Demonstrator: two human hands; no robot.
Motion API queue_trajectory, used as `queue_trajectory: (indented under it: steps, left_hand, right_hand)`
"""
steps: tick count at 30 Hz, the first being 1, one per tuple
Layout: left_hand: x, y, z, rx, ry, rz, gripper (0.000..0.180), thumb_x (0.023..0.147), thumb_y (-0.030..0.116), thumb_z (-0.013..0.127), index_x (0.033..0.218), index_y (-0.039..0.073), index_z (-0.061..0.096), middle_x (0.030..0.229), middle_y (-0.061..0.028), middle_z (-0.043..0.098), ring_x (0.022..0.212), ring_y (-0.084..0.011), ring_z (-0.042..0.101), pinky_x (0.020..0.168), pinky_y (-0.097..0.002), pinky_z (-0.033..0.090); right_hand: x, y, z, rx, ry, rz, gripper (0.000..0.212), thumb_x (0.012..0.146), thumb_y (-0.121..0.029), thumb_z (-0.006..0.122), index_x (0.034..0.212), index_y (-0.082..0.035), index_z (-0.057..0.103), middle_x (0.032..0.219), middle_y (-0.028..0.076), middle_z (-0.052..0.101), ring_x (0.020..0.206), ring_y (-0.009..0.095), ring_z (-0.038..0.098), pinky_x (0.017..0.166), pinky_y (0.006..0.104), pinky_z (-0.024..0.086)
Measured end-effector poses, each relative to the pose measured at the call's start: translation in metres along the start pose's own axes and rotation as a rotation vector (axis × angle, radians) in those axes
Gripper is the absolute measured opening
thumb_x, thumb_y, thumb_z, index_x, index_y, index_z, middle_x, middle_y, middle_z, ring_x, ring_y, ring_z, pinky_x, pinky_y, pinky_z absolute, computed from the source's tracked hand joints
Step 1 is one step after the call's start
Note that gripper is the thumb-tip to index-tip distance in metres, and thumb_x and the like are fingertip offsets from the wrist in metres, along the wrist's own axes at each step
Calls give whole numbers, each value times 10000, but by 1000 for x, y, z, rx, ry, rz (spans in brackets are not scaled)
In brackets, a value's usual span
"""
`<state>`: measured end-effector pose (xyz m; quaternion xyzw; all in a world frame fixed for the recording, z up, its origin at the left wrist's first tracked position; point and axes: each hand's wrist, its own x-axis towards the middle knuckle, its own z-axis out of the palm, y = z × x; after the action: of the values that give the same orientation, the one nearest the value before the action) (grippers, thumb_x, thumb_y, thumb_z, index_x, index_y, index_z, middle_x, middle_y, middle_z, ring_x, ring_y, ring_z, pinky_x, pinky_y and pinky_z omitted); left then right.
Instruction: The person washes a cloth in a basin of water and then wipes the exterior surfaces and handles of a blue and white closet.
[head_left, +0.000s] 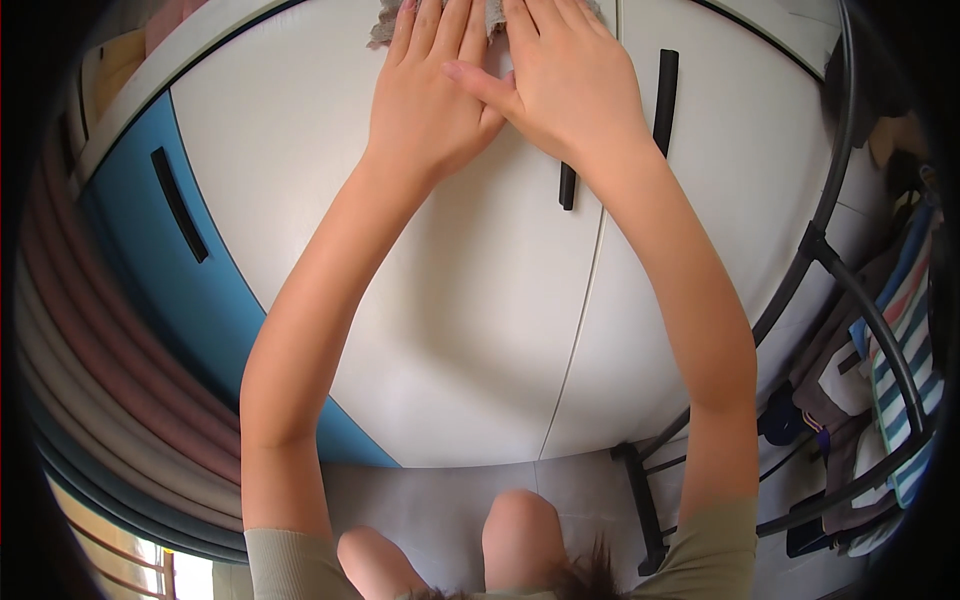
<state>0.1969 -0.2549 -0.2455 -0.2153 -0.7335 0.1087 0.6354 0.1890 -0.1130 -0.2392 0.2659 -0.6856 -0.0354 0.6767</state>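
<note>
Both my arms stretch up to the top edge of the view against a white wardrobe door (470,330). A crumpled grey cloth (383,24) lies under my fingers there, partly cut off by the view's edge. My left hand (425,95) presses on it with straight fingers. Beside it, my right hand (570,85) also rests flat on the cloth, fingers extended, its thumb lying across the back of my left hand. Two black bar handles show near my right wrist: the upper handle (665,105) and the lower handle (567,186), which is partly hidden by my arm.
To the left is a blue door panel (165,230) with a black handle (180,205), then a hanging pleated curtain (120,370). A black metal rack (880,330) with hanging clothes (905,370) stands at the right. My knees are above the grey tiled floor (440,495).
</note>
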Motion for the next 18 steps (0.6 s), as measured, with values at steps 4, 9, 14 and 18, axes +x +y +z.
queue_trajectory:
  steps: [4, 9, 14, 18]
  left_hand:
    - [15, 8, 0, -32, 33, -39, 704, 842, 363, 423, 1357, -94, 276, 1422, -254, 280, 1358, -375, 202, 1126, -448, 123]
    - [24, 11, 4, -146, 32, 103, 726, 808, 357, 449, 1353, -94, 285, 1419, -265, 278, 1357, -381, 200, 1128, -444, 120]
    - [29, 11, 1, -421, -120, 205, 760, 753, 312, 503, 1359, -89, 279, 1433, -262, 257, 1369, -377, 167, 1141, -424, 90]
    - [22, 24, 5, -788, -24, 209, 642, 756, 175, 496, 1370, 37, 368, 1430, -130, 351, 1346, -319, 265, 1120, -436, 154]
  right_hand:
    - [3, 21, -5, 37, -4, -16, 807, 879, -573, 390, 1307, 111, 368, 1382, 245, 362, 1331, 324, 289, 1112, 365, 200]
    - [-8, 39, -14, 104, -12, 34, 714, 886, -496, 455, 1266, 108, 425, 1350, 239, 408, 1305, 324, 336, 1085, 363, 267]
    - [-30, 51, -6, 291, 9, 147, 686, 840, -438, 572, 1258, 91, 445, 1358, 205, 421, 1315, 313, 332, 1081, 348, 273]
    - [-45, 53, 6, 538, 224, 301, 367, 830, -243, 610, 1133, -36, 604, 1123, 127, 625, 1061, 253, 582, 883, 325, 472]
